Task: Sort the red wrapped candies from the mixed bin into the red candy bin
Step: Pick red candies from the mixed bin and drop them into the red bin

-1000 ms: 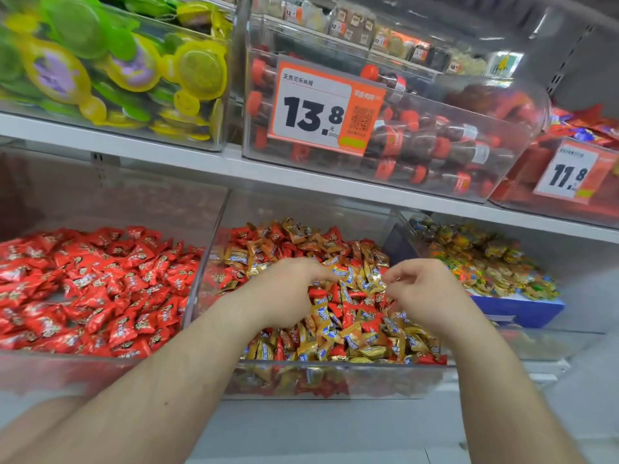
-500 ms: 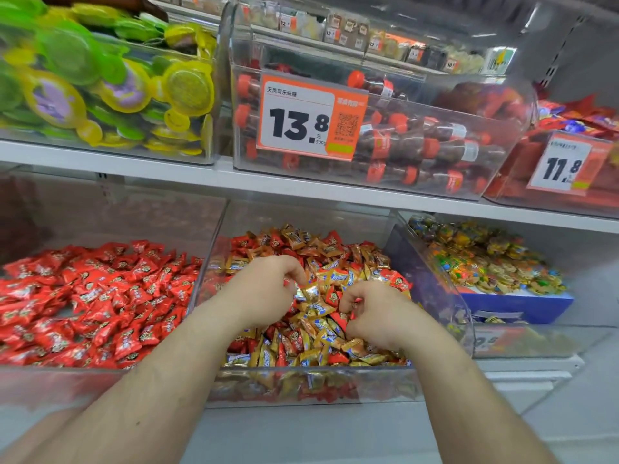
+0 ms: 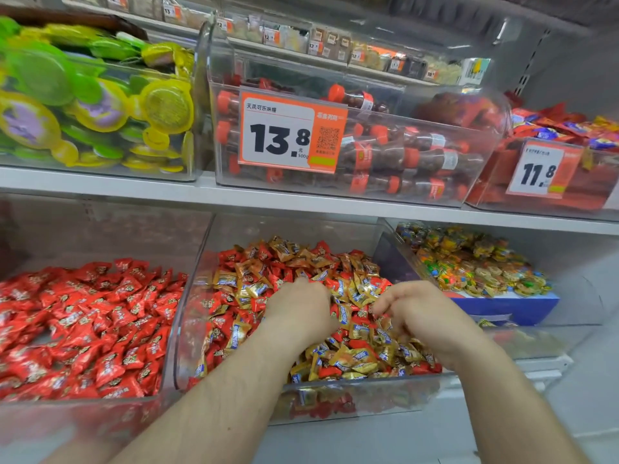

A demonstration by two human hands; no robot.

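Both hands stay in the mixed bin (image 3: 187,329). The right hand (image 3: 415,316) has moved right, fingers curled. The left hand (image 3: 298,313) is curled too; what they hold is hidden.

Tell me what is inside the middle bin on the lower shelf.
The mixed bin holds red and gold wrapped candies. The left hand and right hand cover the middle; candies beneath them are hidden.

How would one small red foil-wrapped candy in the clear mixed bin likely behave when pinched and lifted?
A red foil-wrapped candy is probably light, being small. Its glossy wrapper may slip. Loosely heaped in the clear mixed bin, neighbours would likely shift.
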